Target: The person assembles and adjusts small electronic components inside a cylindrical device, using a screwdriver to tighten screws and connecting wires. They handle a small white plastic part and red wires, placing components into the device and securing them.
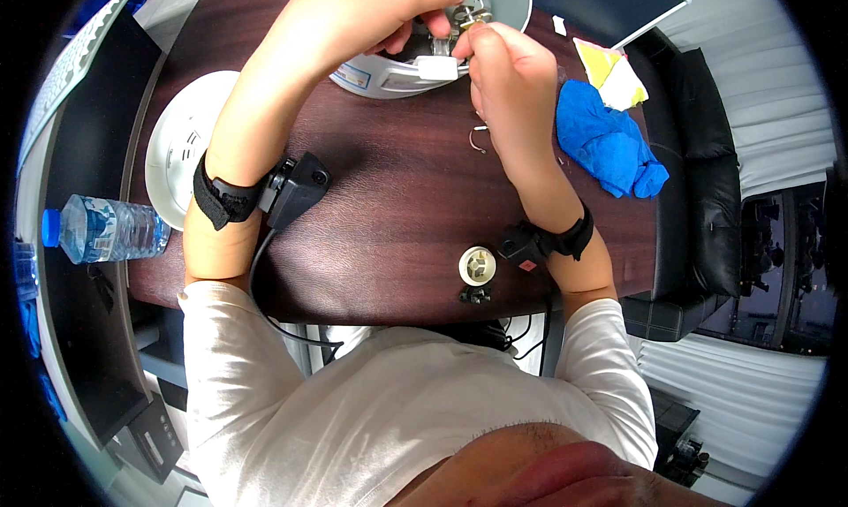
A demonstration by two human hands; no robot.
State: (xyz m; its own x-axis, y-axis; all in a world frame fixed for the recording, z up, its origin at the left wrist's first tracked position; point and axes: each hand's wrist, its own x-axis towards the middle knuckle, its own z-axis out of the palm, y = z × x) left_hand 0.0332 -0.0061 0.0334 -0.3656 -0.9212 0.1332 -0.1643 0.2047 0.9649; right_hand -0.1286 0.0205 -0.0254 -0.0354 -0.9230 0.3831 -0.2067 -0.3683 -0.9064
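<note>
Metal part (469, 17) sits over the white housing (395, 90), seemingly pinched in the right hand's (519, 74) grip; whether the left hand's (380, 17) grip holds anything, I cannot tell. A slip could drop it inside; the right wrist camera (523, 245), swung sideways, could knock the round part (477, 267) off the tabletop (371, 207).

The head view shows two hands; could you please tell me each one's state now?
Left hand: fingers curled over the white housing; grip cannot be told.
Right hand: closed at small metal parts; exact hold unclear.
</note>
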